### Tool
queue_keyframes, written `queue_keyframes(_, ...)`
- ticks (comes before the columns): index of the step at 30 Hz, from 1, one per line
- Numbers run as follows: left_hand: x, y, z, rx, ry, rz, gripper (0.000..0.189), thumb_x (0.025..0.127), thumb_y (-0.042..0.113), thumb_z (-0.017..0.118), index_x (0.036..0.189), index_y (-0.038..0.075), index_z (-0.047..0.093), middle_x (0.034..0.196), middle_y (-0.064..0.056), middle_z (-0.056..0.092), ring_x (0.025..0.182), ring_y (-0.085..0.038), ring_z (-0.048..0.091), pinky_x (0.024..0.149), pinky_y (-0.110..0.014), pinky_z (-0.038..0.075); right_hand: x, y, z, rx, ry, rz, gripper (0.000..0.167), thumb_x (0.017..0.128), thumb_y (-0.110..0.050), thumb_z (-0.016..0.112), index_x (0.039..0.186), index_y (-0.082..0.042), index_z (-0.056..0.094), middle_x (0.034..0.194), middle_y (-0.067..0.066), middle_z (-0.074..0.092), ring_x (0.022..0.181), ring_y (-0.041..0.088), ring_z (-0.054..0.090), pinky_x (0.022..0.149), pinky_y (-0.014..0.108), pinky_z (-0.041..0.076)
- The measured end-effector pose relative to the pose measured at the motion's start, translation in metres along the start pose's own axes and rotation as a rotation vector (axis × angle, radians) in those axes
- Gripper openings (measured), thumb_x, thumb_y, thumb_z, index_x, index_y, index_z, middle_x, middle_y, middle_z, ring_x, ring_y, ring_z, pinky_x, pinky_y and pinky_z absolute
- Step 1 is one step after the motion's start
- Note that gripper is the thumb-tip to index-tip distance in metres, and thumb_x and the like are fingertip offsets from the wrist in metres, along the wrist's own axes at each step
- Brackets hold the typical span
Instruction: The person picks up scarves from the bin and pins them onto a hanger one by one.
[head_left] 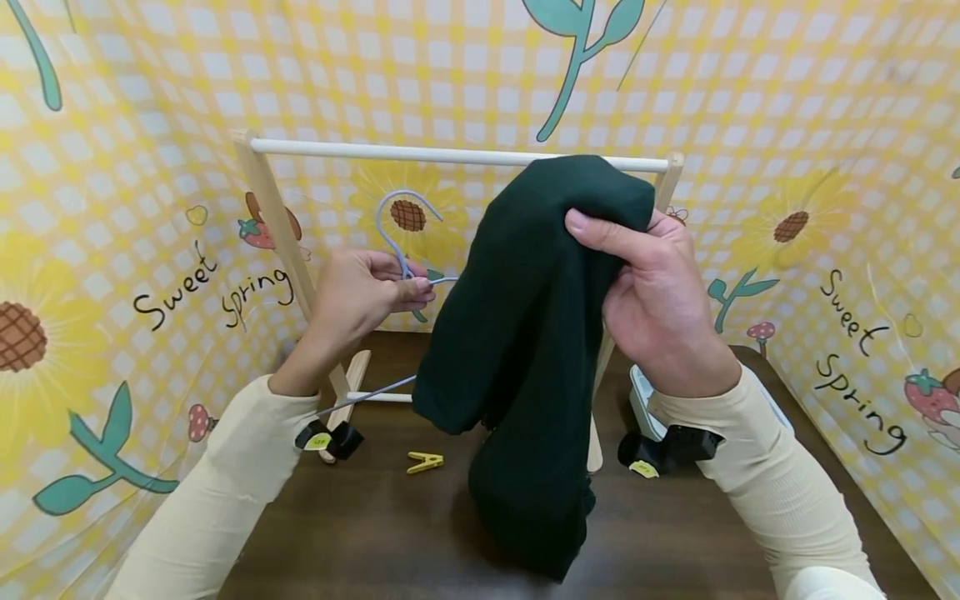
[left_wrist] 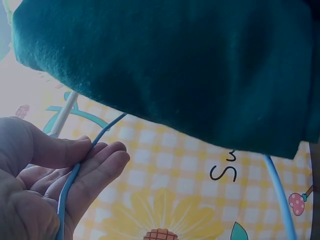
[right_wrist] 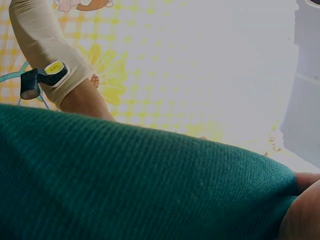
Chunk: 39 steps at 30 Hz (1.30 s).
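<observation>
My left hand (head_left: 363, 292) pinches a light blue wire hanger (head_left: 386, 218) just below its hook, thumb against the fingers. In the left wrist view the hanger's wire (left_wrist: 70, 181) runs across the fingers and passes behind the cloth. A dark green knit garment (head_left: 525, 308) hangs over the hanger's right part and hides it. My right hand (head_left: 656, 292) grips the garment's upper right edge, thumb in front and fingers behind. The cloth drops in folds low over the table. In the right wrist view the ribbed green fabric (right_wrist: 150, 180) fills the lower half.
Behind the garment stands a rack with wooden legs (head_left: 273, 217) and a white top rail (head_left: 420, 153). A yellow clothespin (head_left: 425, 462) lies on the dark brown table (head_left: 337, 533). A pale blue container (head_left: 643, 404) sits partly behind the right forearm. Patterned cloth walls enclose the table.
</observation>
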<state>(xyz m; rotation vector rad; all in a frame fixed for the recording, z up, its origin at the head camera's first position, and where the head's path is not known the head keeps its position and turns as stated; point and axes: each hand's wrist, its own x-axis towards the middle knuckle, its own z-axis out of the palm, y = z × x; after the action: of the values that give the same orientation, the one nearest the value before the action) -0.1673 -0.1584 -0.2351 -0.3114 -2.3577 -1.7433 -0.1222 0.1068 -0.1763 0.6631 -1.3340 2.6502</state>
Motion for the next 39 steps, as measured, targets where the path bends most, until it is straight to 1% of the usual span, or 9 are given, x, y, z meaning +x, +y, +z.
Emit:
queue_keyframes(9,0.001,-0.001,0.006,0.061,0.013,0.051,0.017,0.090,0.003,0.075,0.090,-0.014,0.075,0.099,-0.024,0.075,0.070,-0.008,0.075,0.070,-0.029,0.062,0.002,-0.003,0.009,-0.009,-0.019,-0.020,0.025,0.093,0.014,0.061,0.089,-0.004,0.077,0.096,0.005,0.071,0.093,0.016,0.070,0.081,0.026,0.059)
queue_keyframes(16,-0.001,-0.003,0.010,0.214,0.074,0.066,0.013,0.090,0.005,0.076,0.086,-0.007,0.078,0.096,-0.020,0.077,0.068,0.001,0.069,0.063,-0.020,0.060,0.005,-0.001,0.011,0.110,-0.058,-0.015,0.018,0.090,0.017,0.062,0.090,0.004,0.075,0.094,0.010,0.071,0.089,0.019,0.071,0.077,0.028,0.059)
queue_keyframes(19,-0.001,-0.004,0.012,0.282,0.109,0.077,0.011,0.089,0.006,0.075,0.088,-0.003,0.080,0.091,-0.017,0.078,0.068,-0.003,0.068,0.060,-0.017,0.056,0.005,-0.001,0.013,0.110,-0.067,-0.021,0.018,0.091,0.016,0.062,0.090,0.003,0.075,0.095,0.010,0.070,0.091,0.019,0.070,0.078,0.028,0.059)
queue_keyframes(22,-0.001,-0.005,0.014,0.327,0.125,0.073,0.011,0.089,0.005,0.072,0.091,-0.002,0.081,0.088,-0.017,0.078,0.074,-0.009,0.071,0.060,-0.014,0.053,0.005,-0.002,0.015,0.105,-0.075,-0.029,0.019,0.092,0.015,0.061,0.090,0.003,0.075,0.096,0.010,0.071,0.093,0.019,0.069,0.079,0.028,0.058)
queue_keyframes(25,-0.002,-0.006,0.015,0.340,0.132,0.060,0.015,0.088,0.002,0.068,0.093,-0.003,0.080,0.089,-0.018,0.078,0.078,-0.011,0.071,0.061,-0.012,0.051,0.005,-0.003,0.017,0.106,-0.074,-0.036,0.019,0.092,0.015,0.061,0.089,0.002,0.076,0.094,0.010,0.071,0.091,0.019,0.070,0.079,0.028,0.058)
queue_keyframes(29,-0.003,-0.008,0.016,0.336,0.142,0.056,0.017,0.087,-0.001,0.064,0.090,-0.006,0.080,0.086,-0.021,0.077,0.068,-0.003,0.066,0.059,-0.012,0.049,0.006,-0.002,0.018,0.117,-0.070,-0.044,0.022,0.092,0.016,0.060,0.086,0.002,0.076,0.092,0.010,0.072,0.088,0.019,0.071,0.077,0.027,0.059)
queue_keyframes(33,-0.004,-0.007,0.017,0.328,0.145,0.072,0.020,0.085,-0.005,0.060,0.086,-0.006,0.080,0.080,-0.018,0.076,0.062,0.001,0.059,0.058,-0.013,0.048,0.009,0.004,0.019,0.132,-0.057,-0.035,0.024,0.092,0.017,0.058,0.084,0.002,0.076,0.090,0.009,0.072,0.086,0.018,0.071,0.075,0.027,0.059)
queue_keyframes(37,-0.007,-0.004,0.016,0.283,0.144,0.061,0.021,0.084,-0.007,0.058,0.087,-0.007,0.079,0.078,-0.013,0.075,0.062,-0.001,0.056,0.057,-0.013,0.047,0.013,0.018,0.018,0.118,0.003,-0.024,0.025,0.091,0.016,0.060,0.082,-0.001,0.076,0.090,0.007,0.072,0.086,0.016,0.071,0.073,0.026,0.059)
queue_keyframes(39,-0.008,-0.003,0.016,0.216,0.134,0.030,0.018,0.086,-0.006,0.061,0.091,-0.009,0.078,0.081,-0.012,0.075,0.064,0.001,0.059,0.058,-0.013,0.049,0.014,0.028,0.015,0.093,0.044,-0.021,0.025,0.090,0.015,0.062,0.081,-0.004,0.077,0.089,0.006,0.072,0.085,0.015,0.070,0.072,0.025,0.059)
